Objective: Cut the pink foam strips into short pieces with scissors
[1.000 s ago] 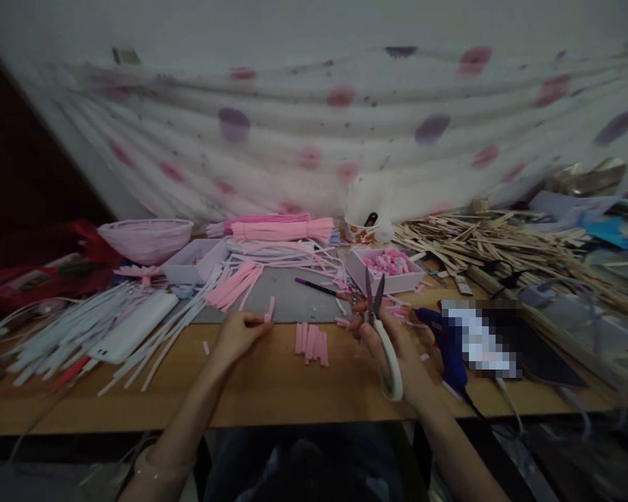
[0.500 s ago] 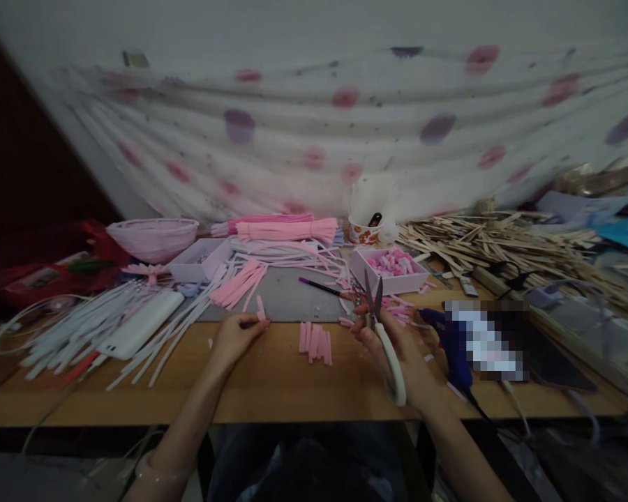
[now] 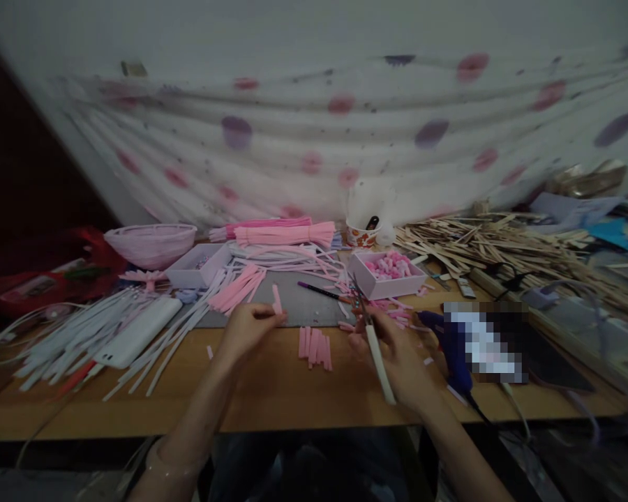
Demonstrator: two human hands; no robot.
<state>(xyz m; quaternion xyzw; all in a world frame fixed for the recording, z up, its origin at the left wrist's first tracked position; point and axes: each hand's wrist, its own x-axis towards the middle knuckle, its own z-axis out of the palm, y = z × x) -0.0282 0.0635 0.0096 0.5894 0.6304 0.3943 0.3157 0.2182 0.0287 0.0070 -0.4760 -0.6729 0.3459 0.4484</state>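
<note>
Between thumb and fingers, my left hand (image 3: 254,328) pinches a short pink strip (image 3: 277,298) that stands up over the edge of the grey mat (image 3: 282,286). My right hand (image 3: 392,352) is closed around white-handled scissors (image 3: 377,362), their blades pointing up and away from me. On the wood between my hands lies a row of short pink strips (image 3: 315,347). Longer pink strips (image 3: 239,287) fan out beyond my left hand. A white box (image 3: 390,284) with pink pieces in it stands just beyond the scissors.
White strips (image 3: 68,335) and a white phone-like slab (image 3: 139,333) lie at left, near a white box (image 3: 188,273) and a pale basket (image 3: 149,244). A blue glue gun (image 3: 453,352) is right of my right hand. Wooden sticks (image 3: 481,244) pile up at back right.
My left hand has moved right with the pink strip, nearer the row of cut pieces. The scissors have turned in my right hand and now show edge-on. The view has shifted slightly.
</note>
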